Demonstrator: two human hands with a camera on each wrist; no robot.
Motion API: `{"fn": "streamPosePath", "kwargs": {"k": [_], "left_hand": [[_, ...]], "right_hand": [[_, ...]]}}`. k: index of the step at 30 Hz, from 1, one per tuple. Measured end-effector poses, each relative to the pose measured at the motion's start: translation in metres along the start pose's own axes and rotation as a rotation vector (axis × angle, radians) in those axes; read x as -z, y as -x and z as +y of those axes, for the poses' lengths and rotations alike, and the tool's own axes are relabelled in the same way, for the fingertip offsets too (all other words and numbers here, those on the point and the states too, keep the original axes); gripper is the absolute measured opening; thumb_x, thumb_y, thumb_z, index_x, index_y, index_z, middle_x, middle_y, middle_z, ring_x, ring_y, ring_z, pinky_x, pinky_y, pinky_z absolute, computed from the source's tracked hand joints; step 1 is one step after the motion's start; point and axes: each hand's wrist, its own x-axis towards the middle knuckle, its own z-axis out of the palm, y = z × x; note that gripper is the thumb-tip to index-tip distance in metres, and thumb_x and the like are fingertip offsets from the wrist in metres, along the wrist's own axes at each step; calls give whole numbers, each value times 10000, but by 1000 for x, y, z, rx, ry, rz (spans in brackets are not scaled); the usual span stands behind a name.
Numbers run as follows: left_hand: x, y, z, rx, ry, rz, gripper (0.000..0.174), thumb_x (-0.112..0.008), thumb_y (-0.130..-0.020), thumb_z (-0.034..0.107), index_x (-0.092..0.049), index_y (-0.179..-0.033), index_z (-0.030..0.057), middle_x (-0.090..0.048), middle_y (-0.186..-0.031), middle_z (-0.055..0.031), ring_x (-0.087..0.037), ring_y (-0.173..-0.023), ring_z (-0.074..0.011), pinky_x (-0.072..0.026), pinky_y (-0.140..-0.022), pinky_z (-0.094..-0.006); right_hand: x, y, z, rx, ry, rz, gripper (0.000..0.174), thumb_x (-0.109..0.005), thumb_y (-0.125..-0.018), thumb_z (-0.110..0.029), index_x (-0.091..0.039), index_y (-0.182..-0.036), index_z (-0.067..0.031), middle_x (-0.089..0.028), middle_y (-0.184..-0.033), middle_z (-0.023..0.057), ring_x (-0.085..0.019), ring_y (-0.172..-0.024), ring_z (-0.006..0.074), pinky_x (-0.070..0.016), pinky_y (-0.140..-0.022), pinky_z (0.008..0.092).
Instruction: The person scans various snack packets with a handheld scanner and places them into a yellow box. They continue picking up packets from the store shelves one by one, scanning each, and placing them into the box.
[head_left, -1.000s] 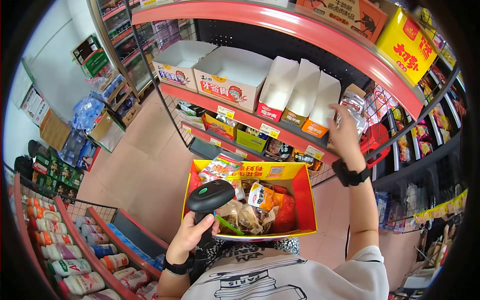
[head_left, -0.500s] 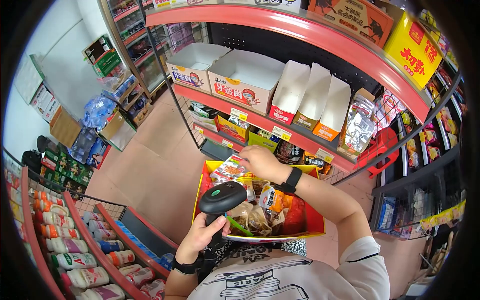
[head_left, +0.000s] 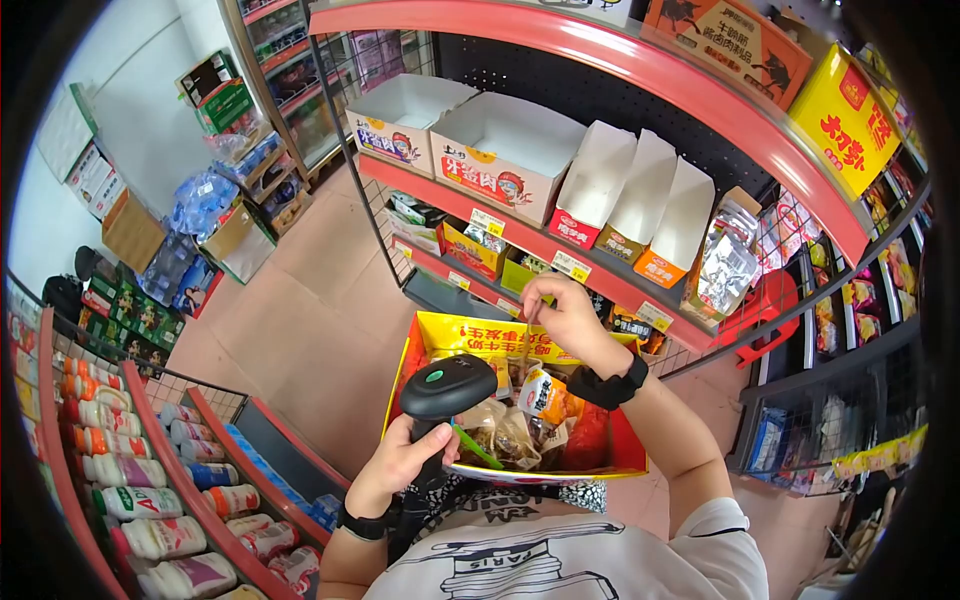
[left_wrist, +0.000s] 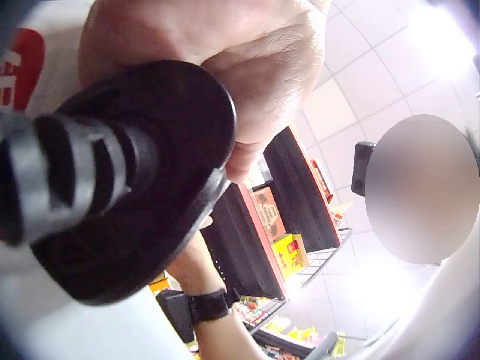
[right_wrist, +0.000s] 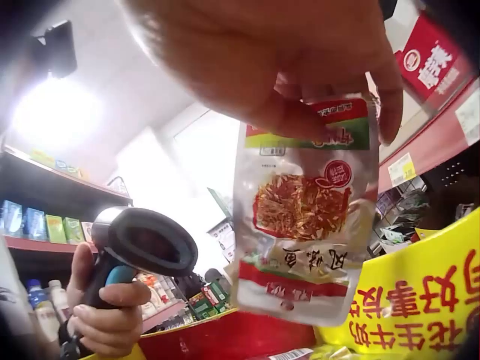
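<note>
My left hand (head_left: 405, 460) grips the handle of a black barcode scanner (head_left: 448, 384), its head hanging over the near left part of a yellow and red carton (head_left: 627, 440). The scanner's underside and ribbed cord (left_wrist: 52, 180) fill much of the left wrist view. With my right hand (head_left: 565, 318) I pinch a silver snack packet (right_wrist: 300, 217) by its top edge. The packet hangs above the carton's far side, its printed front plain in the right wrist view and nearly edge-on from the head. Inside the carton lie several packets, among them an orange and white one (head_left: 545, 396).
A red-edged shelf (head_left: 540, 232) ahead carries several white display boxes (head_left: 510, 150) and, at its right end, a box of silver packets (head_left: 722, 268). Racks of bottles (head_left: 150, 495) stand close on the left. Cartons and bagged goods (head_left: 205, 205) line the far left wall.
My right hand went from the shelf's right end to the packet in the carton and has now lifted it upright above the carton. The left hand keeps holding the scanner.
</note>
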Motion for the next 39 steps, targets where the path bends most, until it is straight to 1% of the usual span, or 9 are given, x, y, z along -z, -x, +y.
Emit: {"fn": "streamPosePath", "kwargs": {"k": [2, 3, 5, 8, 15, 19, 23, 26, 39], "left_hand": [[0, 1, 0, 6, -4, 6, 269, -546, -899, 242, -516, -1034, 11, -532, -718, -25, -525, -660, -111, -460, -666, -269], [0, 1, 0, 10, -9, 7, 269, -545, -900, 242, -516, -1034, 10, -532, -718, -25, -525, -662, -112, -459, -662, -269], [0, 0, -1, 11, 1, 1, 267, -543, -901, 239, -516, -1034, 9, -532, -718, -26, -524, -663, -113, -455, -655, -268], [0, 0, -2, 6, 7, -10, 264, -538, -904, 235, -517, -1033, 6, -533, -717, -27, -522, -664, -114, -447, -640, -266], [-1, -1, -3, 14, 8, -10, 254, -528, -909, 229, -520, -1033, 6, -533, -713, -27, -516, -660, -112, -435, -628, -260], [0, -2, -4, 22, -51, -27, 322, -526, -899, 270, -480, -1084, 11, -528, -707, -53, -508, -642, -126, -436, -633, -281], [-3, -1, -1, 3, -44, -28, 281, -520, -908, 244, -501, -1064, 12, -529, -706, -38, -508, -648, -118, -431, -628, -267], [-2, -1, -3, 1, -35, -32, 281, -516, -911, 242, -504, -1063, 7, -531, -707, -36, -511, -653, -119, -432, -629, -267], [-2, -2, -3, 25, -37, -29, 329, -520, -906, 277, -490, -1086, 3, -533, -713, -44, -517, -661, -132, -437, -642, -281]], "right_hand": [[-7, 3, 9, 202, -83, 171, 148, -501, -727, 106, -575, -719, -22, -592, -923, 109, -571, -872, 223, -442, -737, 281], [-9, 3, 13, 201, -86, 170, 148, -501, -727, 106, -575, -719, -22, -592, -923, 109, -571, -872, 223, -442, -737, 281], [-11, 4, 19, 152, -421, 69, 170, -531, -716, 126, -577, -706, -38, -575, -1010, 93, -546, -944, 192, -419, -807, 268], [-10, 6, 16, 100, -567, -91, 161, -564, -714, 118, -582, -712, -42, -577, -1010, 77, -537, -946, 155, -414, -836, 269], [-21, 14, 12, 54, -577, -165, 221, -580, -666, 166, -594, -758, -35, -574, -1007, 68, -538, -947, 143, -419, -848, 262], [-29, 16, 18, 56, -702, -220, 291, -572, -658, 180, -557, -871, -18, -566, -977, 44, -539, -928, 122, -430, -830, 253], [-32, 18, 14, -39, -717, -223, 210, -616, -783, 39, -507, -941, -46, -565, -927, 22, -544, -896, 104, -435, -820, 250], [-36, 19, 18, -64, -754, -234, 202, -632, -810, -34, -486, -950, -44, -566, -915, 28, -547, -892, 105, -437, -817, 249], [-35, 19, 14, -37, -709, -209, 150, -602, -844, -58, -492, -942, -31, -565, -896, 28, -551, -872, 102, -436, -812, 247]]}}
